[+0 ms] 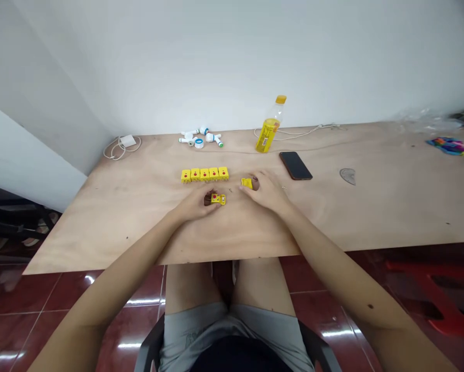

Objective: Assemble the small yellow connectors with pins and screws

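While held low over the plywood (139,232), a yellow connector (218,199) is pinched by the left hand (195,202), a second connector (246,183) by the right hand (263,192).

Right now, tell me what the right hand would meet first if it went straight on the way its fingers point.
The small yellow connector, right at the fingers of the right hand and apparently already touching them, though depth is hard to judge from this view.
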Demonstrator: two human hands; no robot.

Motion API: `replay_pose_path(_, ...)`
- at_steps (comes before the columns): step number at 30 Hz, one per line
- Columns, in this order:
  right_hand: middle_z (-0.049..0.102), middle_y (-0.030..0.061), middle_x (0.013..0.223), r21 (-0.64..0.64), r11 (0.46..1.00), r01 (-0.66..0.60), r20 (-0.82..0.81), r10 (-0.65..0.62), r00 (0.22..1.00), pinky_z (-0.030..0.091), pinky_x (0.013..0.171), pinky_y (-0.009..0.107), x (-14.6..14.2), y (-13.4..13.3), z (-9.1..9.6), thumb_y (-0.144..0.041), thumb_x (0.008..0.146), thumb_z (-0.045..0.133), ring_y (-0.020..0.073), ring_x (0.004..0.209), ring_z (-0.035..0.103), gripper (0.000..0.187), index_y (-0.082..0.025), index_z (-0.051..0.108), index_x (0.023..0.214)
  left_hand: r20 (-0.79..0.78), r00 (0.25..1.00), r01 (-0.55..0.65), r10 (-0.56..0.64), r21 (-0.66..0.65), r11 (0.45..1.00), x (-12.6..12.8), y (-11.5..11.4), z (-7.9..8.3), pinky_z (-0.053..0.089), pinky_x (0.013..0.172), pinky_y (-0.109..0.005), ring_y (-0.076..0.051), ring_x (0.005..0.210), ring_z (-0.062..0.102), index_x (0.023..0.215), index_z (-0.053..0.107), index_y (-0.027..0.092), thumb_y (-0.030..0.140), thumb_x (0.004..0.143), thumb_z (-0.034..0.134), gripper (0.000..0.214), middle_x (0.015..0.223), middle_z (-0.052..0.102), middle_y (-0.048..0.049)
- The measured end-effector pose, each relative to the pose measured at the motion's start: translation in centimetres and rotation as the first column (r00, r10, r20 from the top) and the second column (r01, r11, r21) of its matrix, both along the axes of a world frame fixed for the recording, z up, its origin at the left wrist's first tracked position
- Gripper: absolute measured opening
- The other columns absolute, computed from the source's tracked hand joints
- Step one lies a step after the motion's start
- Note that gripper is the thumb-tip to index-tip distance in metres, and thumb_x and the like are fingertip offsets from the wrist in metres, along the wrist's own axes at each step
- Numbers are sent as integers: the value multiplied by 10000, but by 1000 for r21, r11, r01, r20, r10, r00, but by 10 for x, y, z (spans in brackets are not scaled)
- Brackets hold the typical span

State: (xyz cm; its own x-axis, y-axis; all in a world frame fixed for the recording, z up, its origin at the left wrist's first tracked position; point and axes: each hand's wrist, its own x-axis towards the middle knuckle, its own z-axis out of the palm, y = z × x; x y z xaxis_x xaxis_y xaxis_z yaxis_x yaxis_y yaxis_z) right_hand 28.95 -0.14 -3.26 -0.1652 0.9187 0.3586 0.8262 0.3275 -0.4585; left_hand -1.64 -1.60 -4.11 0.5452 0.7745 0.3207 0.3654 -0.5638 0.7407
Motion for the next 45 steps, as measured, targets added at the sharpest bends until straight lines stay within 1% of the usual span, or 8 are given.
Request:
replay_pose_path(6, 817, 186, 1265, -41, 995, -90, 67, 93, 993, 530, 1134, 540, -2, -2, 2, -384, 986, 733, 396, 1199, 726, 319, -168, 812, 1207, -69, 995, 74, -68, 94, 993, 0, -8, 16, 577, 1103, -489, -312, 1240, 720, 1323, 724, 227, 430, 992, 840, 405, 1333, 775, -113)
replay_pose_path(14, 843, 160, 1174, -27, 976, -217, 1, 217, 976, 552, 1038, 501, 1, -5, 6, -222, 999, 598, 360, 1091, 739, 307, -185, 817, 1211, 1, 995, -101, 103, 225, 969, 0, -7, 14, 592, 1031, -444, -287, 1217, 701, 1295, 705, 239, 378, 1042, 781, 298, 1302, 773, -101)
replay_pose_path(17, 849, 143, 1144, -20, 975, -223, -133, 219, 967, 564, 937, 474, -3, -6, 14, -229, 1014, 581, 327, 979, 733, 344, -191, 821, 1257, 23, 992, -129, 127, 242, 962, 0, -5, 14, 597, 1003, -435, -271, 1166, 712, 1319, 708, 241, 352, 1049, 766, 298, 1273, 775, -99)
replay_pose_path(20, 850, 89, 1065, -65, 946, -317, -342, 277, 898, 551, 794, 404, -16, -5, 29, -257, 1015, 604, 254, 813, 690, 344, -209, 825, 1274, 66, 991, -133, 119, 293, 947, 1, -5, 16, 609, 993, -433, -262, 1138, 713, 1408, 698, 245, 342, 1043, 783, 387, 1239, 765, -101)
replay_pose_path(24, 836, 76, 1107, -91, 886, -455, -489, 358, 796, 535, 767, 367, -39, 0, 44, -287, 1007, 642, 223, 835, 674, 282, -212, 815, 1216, 124, 986, -152, 115, 354, 923, 1, -4, 16, 633, 964, -429, -274, 1216, 715, 1543, 658, 268, 359, 1036, 818, 540, 1334, 753, -127)
replay_pose_path(29, 792, 60, 1049, -114, 812, -572, -595, 405, 694, 478, 705, 323, -54, 3, 40, -322, 1033, 659, 184, 783, 631, 236, -198, 775, 1197, 123, 987, -146, 107, 374, 916, 0, -5, 16, 643, 1055, -469, -267, 1228, 747, 1474, 726, 278, 325, 1052, 804, 432, 1338, 773, -116)
replay_pose_path(37, 809, 83, 1146, -140, 798, -586, -494, 457, 740, 562, 857, 394, -48, 0, 27, -326, 1082, 629, 256, 959, 724, 230, -219, 768, 1230, 97, 985, -170, 142, 414, 894, 5, -9, 22, 636, 993, -420, -238, 1091, 766, 1228, 756, 240, 230, 971, 830, 267, 1162, 820, -69)
replay_pose_path(45, 769, 118, 1301, -21, 771, -637, -298, 603, 740, 622, 1035, 500, -37, 1, 29, -315, 1020, 809, 332, 1191, 752, 309, -248, 781, 1321, 91, 984, -177, 153, 385, 906, 5, -10, 22, 601, 943, -398, -233, 1022, 747, 1140, 741, 233, 267, 942, 877, 243, 1096, 817, -59)
